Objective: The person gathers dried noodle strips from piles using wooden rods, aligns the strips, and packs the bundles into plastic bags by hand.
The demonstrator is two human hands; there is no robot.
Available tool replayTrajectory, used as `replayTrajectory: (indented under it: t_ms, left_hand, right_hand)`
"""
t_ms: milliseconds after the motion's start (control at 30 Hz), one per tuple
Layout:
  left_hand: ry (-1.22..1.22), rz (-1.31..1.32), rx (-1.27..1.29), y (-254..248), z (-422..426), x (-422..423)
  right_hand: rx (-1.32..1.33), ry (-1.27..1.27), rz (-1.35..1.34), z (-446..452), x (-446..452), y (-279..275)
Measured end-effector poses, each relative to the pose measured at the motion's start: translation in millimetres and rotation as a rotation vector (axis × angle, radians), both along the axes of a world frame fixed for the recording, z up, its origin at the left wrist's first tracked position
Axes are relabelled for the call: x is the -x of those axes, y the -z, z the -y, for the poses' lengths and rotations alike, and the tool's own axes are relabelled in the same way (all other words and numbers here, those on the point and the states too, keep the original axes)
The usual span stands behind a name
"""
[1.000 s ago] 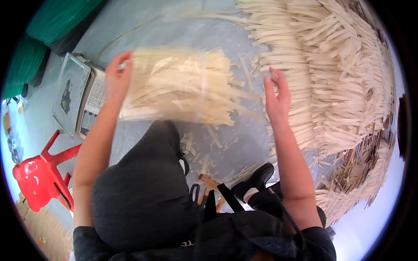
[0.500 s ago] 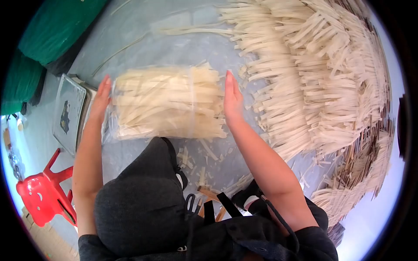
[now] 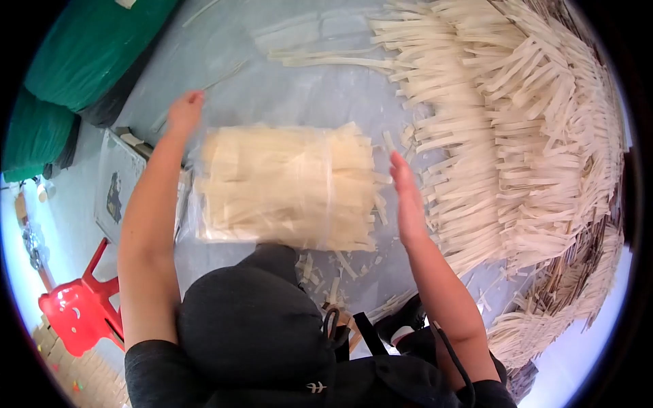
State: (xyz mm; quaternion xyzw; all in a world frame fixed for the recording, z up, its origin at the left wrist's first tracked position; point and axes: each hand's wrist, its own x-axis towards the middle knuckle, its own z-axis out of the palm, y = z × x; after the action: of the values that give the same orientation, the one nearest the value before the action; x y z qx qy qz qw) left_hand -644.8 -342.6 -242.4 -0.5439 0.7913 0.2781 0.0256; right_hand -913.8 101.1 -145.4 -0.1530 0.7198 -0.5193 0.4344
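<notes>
A bundle of flat pale strips, resembling wide dried noodles (image 3: 272, 183), lies in front of me inside a clear plastic bag. A whitish band crosses it toward its right end. My left hand (image 3: 185, 112) is raised beyond the bundle's far left corner, apart from it. Its fingers look curled together, somewhat blurred, and I cannot see whether anything is in them. To the right of the bundle, with a small gap, my right hand (image 3: 408, 204) is held edge-on, fingers stretched out and nothing in it.
A large heap of similar loose strips (image 3: 469, 149) fills the right side. Broken bits (image 3: 333, 272) litter the grey surface. At left are a flat scale-like device (image 3: 117, 187), green wrapped bundles (image 3: 95, 54) and a red plastic stool (image 3: 78, 316). My knee (image 3: 248, 313) is below the bundle.
Both hands were flat at the bundle's two ends. My left hand has risen away and its fingers have curled; my right hand has drawn slightly outward. The view has shifted a little.
</notes>
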Motion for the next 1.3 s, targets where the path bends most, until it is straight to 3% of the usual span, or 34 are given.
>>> replayTrajectory:
  t_ms: [33, 100, 133, 200, 333, 400, 467, 567, 633, 733, 800, 833, 900, 1033, 1100, 1200, 1233, 1267, 1300]
  left_hand:
    - [0.006, -0.004, -0.012, 20, 18, -2]
    - [0.125, 0.016, 0.500, 58, 44, 3]
    - [0.131, 0.008, 0.489, 64, 44, 10]
    - [0.143, 0.375, 0.399, 62, 36, 18]
    - [0.113, 0.417, 0.456, 38, 5, 42]
    - [0.037, 0.201, 0.540, 44, 4, 51]
    - [0.103, -0.053, 0.598, 20, -2, 99]
    - [0.326, -0.275, 0.411, -24, -30, 198]
    - [0.434, -0.284, 0.223, -35, -55, 256]
    - [0.520, -0.412, 0.296, 0, -74, 289]
    - [0.572, -0.136, 0.582, 18, -89, 279]
    - [0.580, -0.141, 0.575, 17, -94, 270]
    - [0.564, 0.095, 0.256, 9, -93, 251]
    - [0.657, 0.203, 0.245, 15, -90, 234]
    - [0.722, 0.213, 0.371, -22, -105, 232]
    - [0.785, 0.207, 0.324, -82, -126, 214]
    - [0.822, 0.118, 0.330, -111, -138, 202]
    - [0.859, 0.032, 0.334, -136, -152, 188]
    - [0.902, -0.115, 0.354, -151, -164, 177]
  right_hand:
    - [0.001, 0.032, -0.016, -7, 10, -2]
    - [-0.068, 0.069, -0.028, -22, 28, -10]
    - [-0.080, 0.077, -0.034, -27, 31, -10]
    - [-0.186, 0.212, -0.002, -36, 37, -8]
    - [-0.225, 0.279, 0.101, -44, 44, 7]
    - [-0.199, 0.272, 0.113, -45, 44, 13]
    - [-0.216, 0.250, 0.104, -45, 44, 15]
    - [-0.242, 0.204, 0.095, -45, 42, 15]
    - [-0.242, 0.196, 0.092, -42, 41, 15]
    - [-0.243, 0.216, 0.077, -38, 40, 12]
    - [-0.206, 0.184, 0.059, -37, 38, 7]
    - [-0.213, 0.193, 0.059, -39, 37, 5]
    - [-0.220, 0.144, 0.042, -39, 38, 4]
    - [-0.196, 0.146, 0.021, -40, 38, 17]
    - [-0.188, -0.115, -0.283, -18, 43, 0]
    - [0.078, -0.255, -0.943, 22, 55, -27]
    - [0.125, -0.293, -1.153, 37, 59, -43]
    - [0.145, -0.298, -1.148, 49, 59, -60]
    - [0.151, -0.353, -1.310, 58, 57, -77]
